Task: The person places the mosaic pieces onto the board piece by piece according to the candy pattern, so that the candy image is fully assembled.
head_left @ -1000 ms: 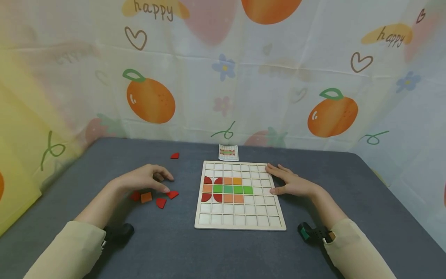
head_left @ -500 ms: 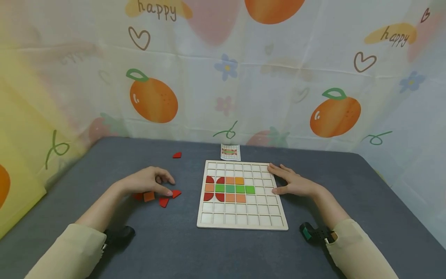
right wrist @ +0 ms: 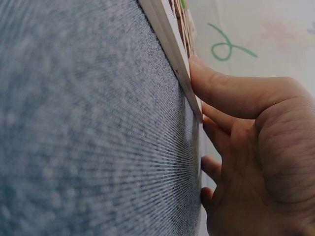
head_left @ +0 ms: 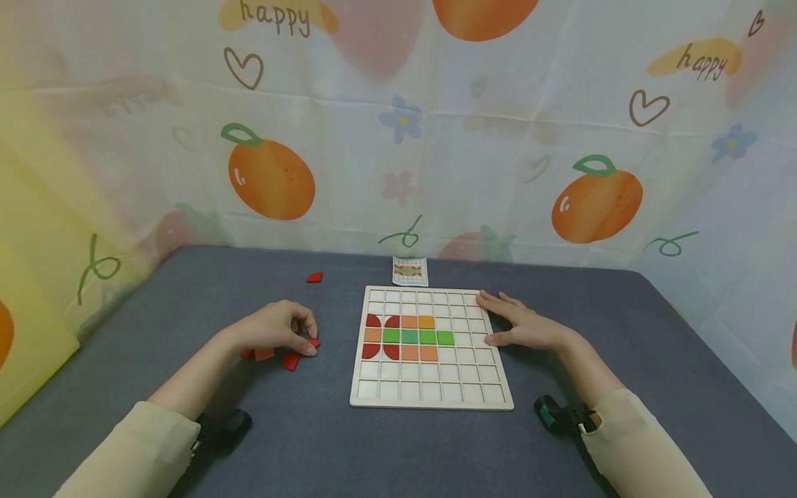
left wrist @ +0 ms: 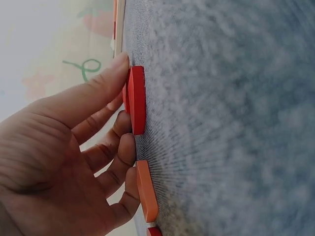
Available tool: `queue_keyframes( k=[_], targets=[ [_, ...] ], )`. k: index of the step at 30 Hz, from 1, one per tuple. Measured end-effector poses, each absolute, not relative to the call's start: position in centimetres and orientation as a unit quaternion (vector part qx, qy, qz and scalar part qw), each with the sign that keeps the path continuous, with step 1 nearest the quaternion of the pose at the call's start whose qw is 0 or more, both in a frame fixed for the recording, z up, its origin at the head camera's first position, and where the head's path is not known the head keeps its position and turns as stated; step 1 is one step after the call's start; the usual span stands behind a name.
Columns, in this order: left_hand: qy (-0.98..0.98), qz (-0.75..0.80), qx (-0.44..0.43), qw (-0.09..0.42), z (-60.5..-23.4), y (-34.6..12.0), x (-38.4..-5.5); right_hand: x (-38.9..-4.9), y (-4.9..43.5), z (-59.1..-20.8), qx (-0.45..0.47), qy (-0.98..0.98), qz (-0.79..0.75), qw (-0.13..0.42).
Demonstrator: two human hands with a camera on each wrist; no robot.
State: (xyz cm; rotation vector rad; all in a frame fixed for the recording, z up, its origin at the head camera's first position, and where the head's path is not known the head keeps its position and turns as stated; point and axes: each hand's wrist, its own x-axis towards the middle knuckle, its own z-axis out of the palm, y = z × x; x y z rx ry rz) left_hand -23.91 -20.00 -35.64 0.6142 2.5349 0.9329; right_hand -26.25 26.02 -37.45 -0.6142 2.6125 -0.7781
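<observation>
My left hand (head_left: 277, 328) is low over the table with thumb and index finger closed about a red quarter-circle tile (head_left: 315, 342), partly hidden by the fingers. Just beside it lies a second red tile (left wrist: 139, 101), nearer the camera in the left wrist view. An orange square tile (left wrist: 147, 191) sits by the curled outer fingers. My right hand (head_left: 526, 328) rests on the right edge of a pale wooden grid board (head_left: 429, 407), fingers spread and thumb on the rim (right wrist: 174, 59). Red, orange and green tiles fill part of the board's left and middle cells.
A small printed card (head_left: 410, 272) with a coloured grid pattern lies behind the board. One loose red tile (head_left: 314, 277) is at the back left. A patterned cloth (head_left: 486, 152) hangs behind the grey table (head_left: 386, 456).
My left hand has shifted slightly right and its thumb and index finger have come together at the red tile. The right hand stays on the board's edge.
</observation>
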Motion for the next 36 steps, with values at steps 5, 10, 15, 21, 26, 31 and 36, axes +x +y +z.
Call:
queue_keyframes(
  k=[5, 10, 15, 21, 26, 31, 36],
  targets=[
    [0.897, 0.338, 0.217, 0.182, -35.6, -19.8, -23.8, -26.2, 26.1, -37.4, -0.22, 0.92, -0.274, 0.172],
    [0.894, 0.348, 0.217, 0.18, -35.7, -19.6, -23.8, -26.2, 26.0, -37.4, -0.219, 0.921, -0.272, 0.175],
    [0.899, 0.345, 0.207, 0.173, -35.7, -19.4, -23.9, -26.2, 26.0, -37.4, -0.216, 0.921, -0.273, 0.178],
    [0.907, 0.331, 0.207, 0.157, -35.7, -18.9, -23.8, -26.3, 26.0, -37.3, -0.219, 0.921, -0.271, 0.174],
    [0.912, 0.317, 0.221, 0.136, -35.5, -18.4, -23.7, -26.3, 26.1, -37.3, -0.221, 0.919, -0.277, 0.175],
    [0.918, 0.324, 0.208, 0.092, -35.4, -17.8, -24.0, -26.2, 26.0, -37.3, -0.224, 0.918, -0.279, 0.173],
    [0.914, 0.345, 0.206, 0.052, -35.3, -16.6, -24.5, -26.2, 26.1, -37.4, -0.225, 0.917, -0.281, 0.172]
  ],
)
